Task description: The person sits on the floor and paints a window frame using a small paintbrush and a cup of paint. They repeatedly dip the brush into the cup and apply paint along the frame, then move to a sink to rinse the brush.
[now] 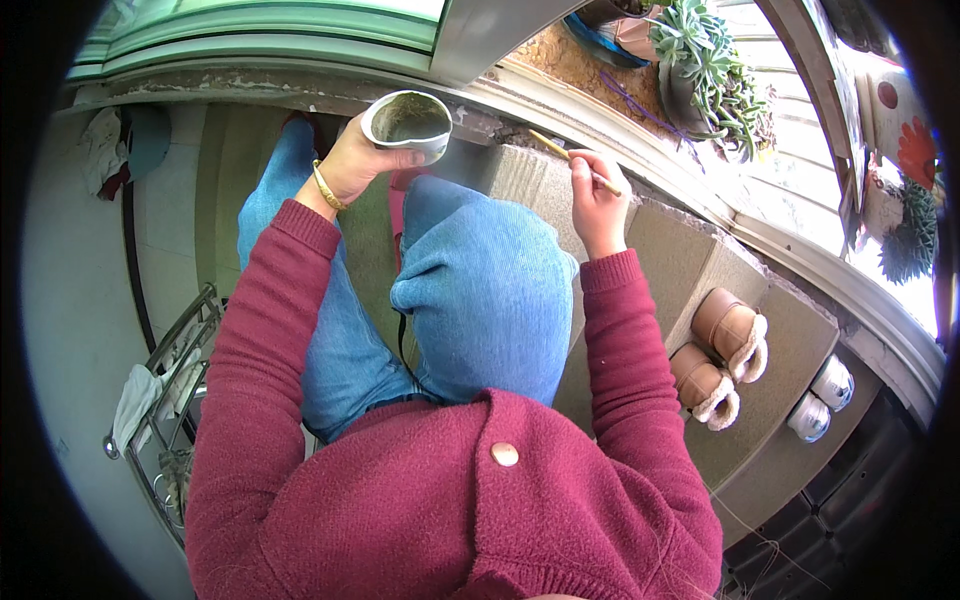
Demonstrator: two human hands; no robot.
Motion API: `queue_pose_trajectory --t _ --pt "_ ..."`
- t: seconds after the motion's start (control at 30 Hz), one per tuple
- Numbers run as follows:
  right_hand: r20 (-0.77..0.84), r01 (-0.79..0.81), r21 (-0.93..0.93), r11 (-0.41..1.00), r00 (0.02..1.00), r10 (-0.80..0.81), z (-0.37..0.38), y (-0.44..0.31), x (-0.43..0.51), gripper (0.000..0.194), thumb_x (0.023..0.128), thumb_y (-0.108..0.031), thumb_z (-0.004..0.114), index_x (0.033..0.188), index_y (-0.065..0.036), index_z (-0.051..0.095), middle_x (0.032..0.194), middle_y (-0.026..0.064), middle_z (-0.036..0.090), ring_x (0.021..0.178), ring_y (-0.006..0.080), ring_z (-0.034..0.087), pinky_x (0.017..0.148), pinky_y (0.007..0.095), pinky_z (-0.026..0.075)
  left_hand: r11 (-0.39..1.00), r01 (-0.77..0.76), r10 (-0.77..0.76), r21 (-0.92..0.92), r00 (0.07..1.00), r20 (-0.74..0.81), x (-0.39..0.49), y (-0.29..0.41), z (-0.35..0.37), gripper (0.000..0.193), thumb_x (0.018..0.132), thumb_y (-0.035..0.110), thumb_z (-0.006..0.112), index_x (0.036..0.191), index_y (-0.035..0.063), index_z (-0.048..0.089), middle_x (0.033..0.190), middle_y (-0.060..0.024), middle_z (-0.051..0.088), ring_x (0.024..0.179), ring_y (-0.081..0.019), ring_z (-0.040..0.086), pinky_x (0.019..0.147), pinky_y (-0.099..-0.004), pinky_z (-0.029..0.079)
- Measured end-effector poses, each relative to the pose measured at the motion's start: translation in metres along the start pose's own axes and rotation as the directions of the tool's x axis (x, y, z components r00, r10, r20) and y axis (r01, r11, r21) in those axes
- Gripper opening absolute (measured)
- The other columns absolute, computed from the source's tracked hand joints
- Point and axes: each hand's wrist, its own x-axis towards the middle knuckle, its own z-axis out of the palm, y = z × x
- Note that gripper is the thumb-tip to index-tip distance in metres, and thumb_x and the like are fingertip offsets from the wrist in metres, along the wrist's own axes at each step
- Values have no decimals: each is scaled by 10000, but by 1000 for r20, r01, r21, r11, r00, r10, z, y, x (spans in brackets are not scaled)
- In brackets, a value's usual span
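Note:
My left hand (358, 161) grips a small white container (409, 120) by its near side, thumb along the outer wall. Its inside is coated grey-green; whether it holds a paste or only residue I cannot tell. In my right hand (598, 195) is a thin wooden stick (551, 144), held like a pen. The stick's far end reaches the rough, broken strip (517, 136) below the window frame; contact there is unclear. Both hands are above the steps, beyond my denim-clad knees (487, 270).
Potted succulents (697, 60) stand past the window frame (795, 251) at upper right. Brown fleece-lined shoes (724, 322) and white shoes (832, 382) rest on the steps (667, 232). On the left is a metal rack (154, 420) with cloths. A grey-blue bucket-like object (148, 142) sits at upper left.

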Motion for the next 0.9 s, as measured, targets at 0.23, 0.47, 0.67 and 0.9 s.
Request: queue_pose_trajectory --t 0.23,0.47,0.67,0.9 --pt "15 -60 -29 998 998 61 -24 2 -6 141 933 -71 587 961 19 692 866 60 665 797 113 605 732 248 483 1000 -6 6 0 1000 12 0 0 0 601 749 -43 784 1300 41 559 1192 -52 659 1091 -167 617 934 -320 524" --pt "20 48 -56 997 999 -47 -25 -12 -3 119 922 -51 580 923 18 677 803 54 628 731 114 568 674 248 456 1000 4 -4 16 1000 0 0 0 0 601 748 -49 782 1299 36 558 1187 -58 661 1095 -169 618 946 -321 516" --pt "-40 89 -128 988 995 -95 -40 -11 -15 59 867 -20 604 878 -7 660 718 95 582 634 196 567 613 300 461 1000 -4 4 17 1000 3 1 -1 0 609 738 -55 786 1297 24 558 1189 -59 662 1095 -171 616 967 -323 496" --pt "-120 -2 -160 987 993 -17 -60 7 -41 89 895 -46 594 915 -4 669 795 105 630 716 198 619 666 308 490 1000 2 -2 25 1000 -5 1 -1 0 594 742 -53 780 1290 19 563 1192 -61 659 1104 -170 608 969 -319 478"
